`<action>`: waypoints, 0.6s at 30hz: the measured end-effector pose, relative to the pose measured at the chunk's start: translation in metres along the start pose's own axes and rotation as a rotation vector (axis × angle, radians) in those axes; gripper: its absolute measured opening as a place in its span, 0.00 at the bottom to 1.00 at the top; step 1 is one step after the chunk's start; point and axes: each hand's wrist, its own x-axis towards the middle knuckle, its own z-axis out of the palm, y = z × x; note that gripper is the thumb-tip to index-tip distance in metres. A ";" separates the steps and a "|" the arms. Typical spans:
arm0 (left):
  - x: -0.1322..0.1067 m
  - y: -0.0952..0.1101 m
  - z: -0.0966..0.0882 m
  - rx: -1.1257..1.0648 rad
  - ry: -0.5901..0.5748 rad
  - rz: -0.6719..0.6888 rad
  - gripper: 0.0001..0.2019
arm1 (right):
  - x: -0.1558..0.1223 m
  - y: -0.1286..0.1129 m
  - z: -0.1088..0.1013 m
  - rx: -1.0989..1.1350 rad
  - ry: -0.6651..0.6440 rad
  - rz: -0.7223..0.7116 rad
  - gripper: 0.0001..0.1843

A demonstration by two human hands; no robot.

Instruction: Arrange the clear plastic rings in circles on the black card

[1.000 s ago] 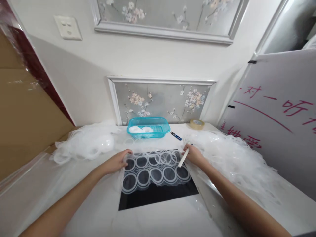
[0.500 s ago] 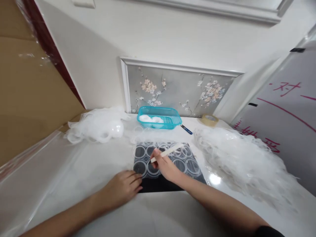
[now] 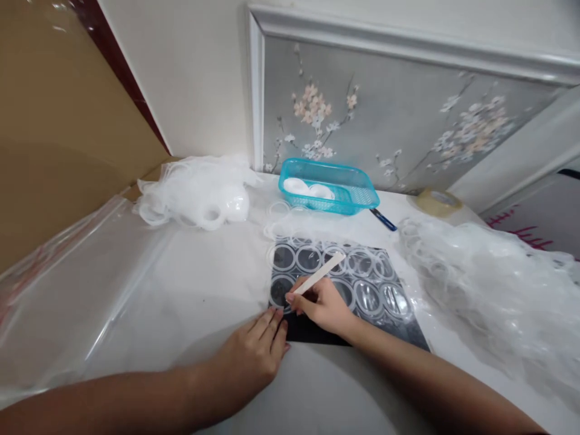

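Note:
A clear plastic sheet (image 3: 357,266) printed with rows of pale rings lies over a black mat (image 3: 312,331) on the white table. My right hand (image 3: 328,305) pinches a flat off-white stick (image 3: 319,273) between thumb and fingers. Its lower end is at the leftmost ring of the nearer row; the upper end slants away to the right. Whether the tip touches the sheet is hidden by the fingers. Stretched out flat, the fingers of my left hand (image 3: 256,350) rest on the left front edge of the sheet and mat, close to the right fingertips.
Heaps of clear, ring-cut film lie at the left (image 3: 194,190) and right (image 3: 493,278). Behind the mat stand a blue basket (image 3: 357,207) holding white discs (image 3: 296,186), a blue-handled cutter (image 3: 384,220) and a tape roll (image 3: 437,202). A cardboard sheet (image 3: 58,121) borders the left.
My right hand with the stick has shifted left and nearer over the sheet, towards my left hand. The stick tilts up more steeply. The camera view has dipped lower and turned left.

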 end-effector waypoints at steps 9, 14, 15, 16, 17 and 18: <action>0.004 -0.001 0.001 -0.004 0.054 0.009 0.14 | 0.000 -0.002 -0.002 -0.162 0.012 -0.099 0.10; 0.006 -0.005 0.000 -0.054 0.013 -0.001 0.16 | -0.011 -0.002 -0.003 -0.528 -0.043 -0.518 0.10; 0.006 -0.005 0.000 -0.064 0.012 -0.007 0.16 | -0.012 -0.001 -0.003 -0.614 -0.079 -0.602 0.10; 0.007 -0.005 -0.001 -0.074 0.015 -0.013 0.17 | -0.012 -0.002 -0.004 -0.697 -0.112 -0.659 0.11; 0.007 -0.005 -0.001 -0.084 0.016 -0.015 0.18 | -0.011 -0.003 -0.007 -0.772 -0.121 -0.685 0.11; 0.007 -0.005 -0.001 -0.094 0.014 -0.015 0.18 | -0.008 -0.005 -0.012 -0.839 -0.088 -0.671 0.11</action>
